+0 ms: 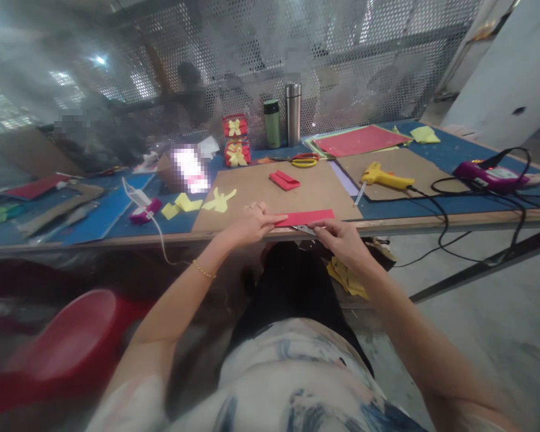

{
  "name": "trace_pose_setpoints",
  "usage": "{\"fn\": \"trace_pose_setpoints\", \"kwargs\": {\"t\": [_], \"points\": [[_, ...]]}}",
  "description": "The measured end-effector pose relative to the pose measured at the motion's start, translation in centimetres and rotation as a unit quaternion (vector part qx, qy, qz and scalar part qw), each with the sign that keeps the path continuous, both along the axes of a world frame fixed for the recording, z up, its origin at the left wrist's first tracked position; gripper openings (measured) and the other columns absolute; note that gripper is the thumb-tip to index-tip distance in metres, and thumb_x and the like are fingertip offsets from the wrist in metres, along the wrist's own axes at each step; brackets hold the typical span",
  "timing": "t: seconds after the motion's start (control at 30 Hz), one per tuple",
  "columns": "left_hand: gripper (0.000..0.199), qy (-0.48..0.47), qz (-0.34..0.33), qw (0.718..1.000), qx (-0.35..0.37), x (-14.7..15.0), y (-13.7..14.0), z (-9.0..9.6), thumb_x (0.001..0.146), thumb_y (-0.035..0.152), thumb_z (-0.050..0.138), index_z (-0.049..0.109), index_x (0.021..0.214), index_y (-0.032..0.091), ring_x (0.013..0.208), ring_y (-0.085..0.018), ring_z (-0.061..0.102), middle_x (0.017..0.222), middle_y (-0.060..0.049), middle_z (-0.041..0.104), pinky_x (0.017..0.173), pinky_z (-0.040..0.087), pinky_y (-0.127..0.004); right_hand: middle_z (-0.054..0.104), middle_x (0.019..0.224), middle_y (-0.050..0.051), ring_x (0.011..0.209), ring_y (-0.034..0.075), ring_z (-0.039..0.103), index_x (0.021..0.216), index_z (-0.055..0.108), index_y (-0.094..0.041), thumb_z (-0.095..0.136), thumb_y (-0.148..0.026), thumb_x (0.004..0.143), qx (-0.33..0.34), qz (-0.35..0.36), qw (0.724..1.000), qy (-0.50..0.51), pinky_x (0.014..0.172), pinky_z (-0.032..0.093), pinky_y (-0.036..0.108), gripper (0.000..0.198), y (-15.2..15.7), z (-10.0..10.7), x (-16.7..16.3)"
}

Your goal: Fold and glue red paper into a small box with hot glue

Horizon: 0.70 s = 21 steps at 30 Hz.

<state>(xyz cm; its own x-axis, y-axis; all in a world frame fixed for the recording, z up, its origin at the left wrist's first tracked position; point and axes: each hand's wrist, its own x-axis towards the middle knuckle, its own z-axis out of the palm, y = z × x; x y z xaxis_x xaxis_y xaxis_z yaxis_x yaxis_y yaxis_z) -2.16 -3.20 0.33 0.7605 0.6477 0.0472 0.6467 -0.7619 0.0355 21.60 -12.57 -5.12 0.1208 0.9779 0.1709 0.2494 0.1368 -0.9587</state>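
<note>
A narrow red strip (308,217) of felt or card lies along the front edge of the brown cardboard sheet (247,177). My left hand (254,222) holds down its left end, with the index finger stretched along it. Pinched in my right hand (337,234) is a thin, flat metal tool (303,229), angled against the strip's near edge; its exact kind is unclear. Farther back on the cardboard sits a folded red piece (284,180). A yellow bow-shaped cutout (219,200) rests to the left of it.
Behind stand red boxes with yellow bows (236,152), a green tumbler (272,124) and a steel flask (293,114). Yellow-handled scissors (305,160) lie nearby. At right are a yellow glue gun (387,176), its cable and a purple device (490,176). A phone (191,170) glows left.
</note>
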Motion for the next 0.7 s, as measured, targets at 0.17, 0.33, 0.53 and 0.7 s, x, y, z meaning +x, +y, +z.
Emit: {"fn": "trace_pose_setpoints", "kwargs": {"t": [0.17, 0.33, 0.53, 0.7], "points": [[0.049, 0.018, 0.002, 0.998, -0.058, -0.1, 0.4, 0.6, 0.105, 0.036, 0.038, 0.057, 0.15, 0.036, 0.099, -0.024, 0.047, 0.11, -0.009, 0.052, 0.101, 0.035, -0.04, 0.054, 0.056, -0.002, 0.052, 0.012, 0.041, 0.086, 0.076, -0.017, 0.063, -0.051, 0.077, 0.0, 0.007, 1.0, -0.001, 0.051, 0.032, 0.027, 0.037, 0.0, 0.0, 0.1], [0.05, 0.027, 0.002, 0.996, -0.089, -0.1, 0.5, 1.3, 0.104, 0.034, 0.039, 0.055, 0.151, 0.036, 0.103, -0.024, 0.048, 0.112, -0.008, 0.051, 0.104, 0.034, -0.04, 0.058, 0.059, 0.0, 0.054, 0.013, 0.045, 0.085, 0.077, -0.017, 0.062, -0.046, 0.075, 0.003, -0.002, 1.0, -0.003, 0.053, 0.034, 0.028, 0.034, -0.4, 0.1, 0.1], [0.049, 0.03, -0.008, 0.993, -0.114, 0.0, 1.5, 1.3, 0.106, 0.034, 0.034, 0.056, 0.15, 0.037, 0.097, -0.021, 0.049, 0.107, -0.007, 0.051, 0.103, 0.037, -0.038, 0.05, 0.055, -0.003, 0.052, 0.012, 0.039, 0.088, 0.076, -0.017, 0.064, -0.046, 0.075, -0.018, 0.018, 0.999, 0.026, 0.052, 0.029, 0.027, 0.034, -1.2, 0.3, 0.4], [0.052, 0.005, -0.032, 0.991, -0.129, -0.2, 2.1, 1.0, 0.106, 0.024, 0.03, 0.056, 0.15, 0.036, 0.097, -0.019, 0.05, 0.103, -0.006, 0.052, 0.1, 0.04, -0.033, 0.047, 0.053, -0.005, 0.051, 0.011, 0.037, 0.087, 0.075, -0.016, 0.064, -0.046, 0.075, -0.019, 0.019, 0.999, 0.037, 0.051, 0.027, 0.027, 0.034, -1.0, 0.3, 0.4]]}}
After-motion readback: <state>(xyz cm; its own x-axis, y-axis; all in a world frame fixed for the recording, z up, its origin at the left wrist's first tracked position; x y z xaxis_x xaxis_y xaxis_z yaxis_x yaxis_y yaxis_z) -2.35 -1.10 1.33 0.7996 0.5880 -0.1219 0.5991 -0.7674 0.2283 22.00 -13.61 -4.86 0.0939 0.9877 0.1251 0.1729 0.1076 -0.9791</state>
